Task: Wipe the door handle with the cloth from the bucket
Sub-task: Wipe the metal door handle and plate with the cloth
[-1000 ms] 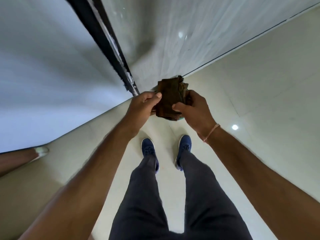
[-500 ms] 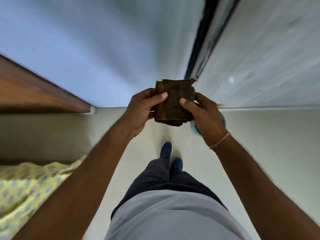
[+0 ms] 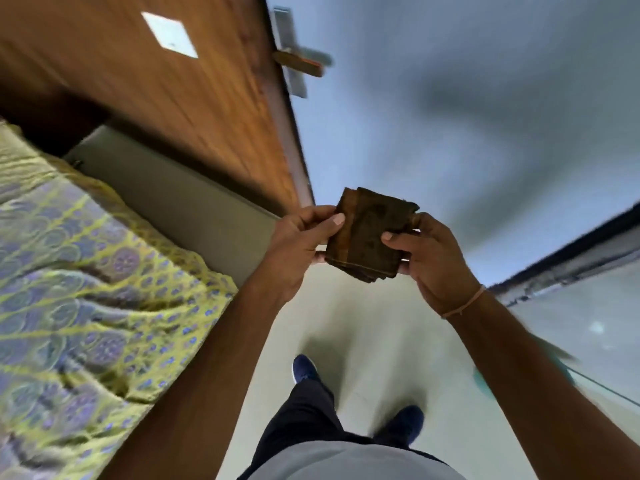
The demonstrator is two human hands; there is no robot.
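Both hands hold a folded brown cloth (image 3: 370, 237) out in front of the chest, above the pale floor (image 3: 374, 341). The left hand (image 3: 298, 247) pinches the cloth's left edge: its thumb lies flat across the front face and the other fingers curl behind, so the grip is narrow and closed on the fabric. The right hand (image 3: 433, 258) grips the right edge the same way, thumb pressed on the front near the middle and the fingers wrapped around the back. A thin pinkish band (image 3: 462, 304) circles the right wrist.

The cloth is folded into a thick, roughly square pad with several layers showing along its lower edge. It is dark brown with darker blotches and a lighter stripe near its left side. No writing or label can be read on it.

The door handle (image 3: 299, 60) sits well apart from the cloth, high in the view on the edge of a wooden door (image 3: 173, 98). It is a metal lever on a long plate, blurred. A white square patch (image 3: 169, 34) is on the door face; nothing on it is legible.

A yellow and purple patterned bedspread (image 3: 86, 271) lies to the left. Dark trousers and blue shoes (image 3: 304, 368) show below.
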